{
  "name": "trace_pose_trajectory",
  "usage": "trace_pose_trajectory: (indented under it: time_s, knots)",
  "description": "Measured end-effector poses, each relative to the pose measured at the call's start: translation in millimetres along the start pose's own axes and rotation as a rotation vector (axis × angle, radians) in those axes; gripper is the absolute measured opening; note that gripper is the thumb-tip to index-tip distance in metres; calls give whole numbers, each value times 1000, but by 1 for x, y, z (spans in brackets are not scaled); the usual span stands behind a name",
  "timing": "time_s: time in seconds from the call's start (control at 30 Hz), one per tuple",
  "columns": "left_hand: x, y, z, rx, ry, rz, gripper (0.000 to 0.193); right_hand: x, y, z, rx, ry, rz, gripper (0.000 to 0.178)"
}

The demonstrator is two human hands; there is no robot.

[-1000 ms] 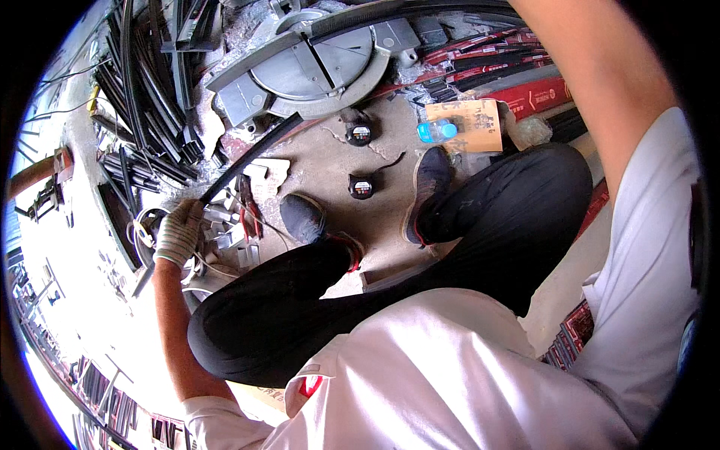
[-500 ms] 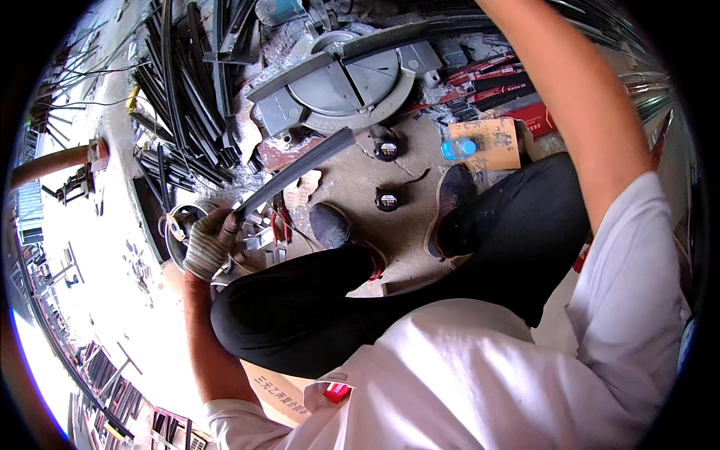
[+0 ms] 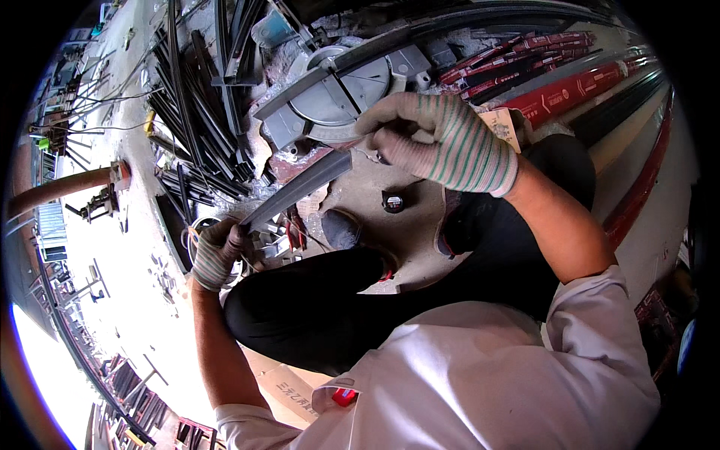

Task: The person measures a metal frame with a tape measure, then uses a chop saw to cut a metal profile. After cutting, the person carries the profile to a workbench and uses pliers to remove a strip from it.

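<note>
My left hand point(image 3: 217, 255), in a striped knit glove, is closed round the near end of a dark grey metal profile strip point(image 3: 300, 191). The strip slants up and away to the right, over the floor. Close to its far end hovers my right hand point(image 3: 446, 142), gloved the same way, its fingers curled in and thumb bent toward them. What sits between those fingertips, if anything, is too small to make out. Beyond both hands lies a grey mitre saw base point(image 3: 337, 97) with a round slotted table. A black tape measure point(image 3: 391, 201) rests on the floor between my shoes.
Black profile lengths point(image 3: 199, 112) are heaped at the far left. Red-wrapped bundles point(image 3: 555, 97) lie at the right, near a cardboard piece point(image 3: 501, 127). Red-handled pliers point(image 3: 296, 229) and a bucket point(image 3: 201, 225) are by my left knee. A long black profile point(image 3: 450, 26) crosses behind the saw.
My right hand has come down into view from the upper right, to the strip's far end. It now covers the blue-capped bottle and most of the second tape measure. My left hand keeps its hold.
</note>
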State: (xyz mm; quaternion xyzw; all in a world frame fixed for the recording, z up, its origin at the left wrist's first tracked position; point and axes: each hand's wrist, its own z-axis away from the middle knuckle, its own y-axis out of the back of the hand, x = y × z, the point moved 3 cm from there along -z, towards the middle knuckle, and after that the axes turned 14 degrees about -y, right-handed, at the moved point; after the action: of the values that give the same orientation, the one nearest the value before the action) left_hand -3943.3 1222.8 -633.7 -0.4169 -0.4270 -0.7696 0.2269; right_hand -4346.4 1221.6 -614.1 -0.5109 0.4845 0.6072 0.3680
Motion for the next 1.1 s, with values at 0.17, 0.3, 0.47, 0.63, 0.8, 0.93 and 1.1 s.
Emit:
trace_pose_trajectory:
  time_s: [0.17,0.3,0.47,0.63,0.8,0.93,1.1]
  knots:
    - [3,-2,4,-8,-45,-14,47,-27,-10,11,-76,57,-89,23]
    - [3,-8,0,-3,-67,7,46,-19,-11,19,-82,53,-131,24]
    - [1,-10,-8,-28,-114,-156,39,-13,-13,21,81,120,-180,20]
    - [-35,-8,-13,-38,-95,-281,34,15,-30,27,-57,-299,-309,12]
    - [-51,-13,-45,-73,25,-201,31,52,-36,22,-21,-589,-272,14]
    - [-61,-15,-78,-202,-20,-249,21,87,-49,11,7,-683,-232,11]
    - [-71,-29,-105,-226,155,-172,14,115,-57,6,71,-917,-289,7]
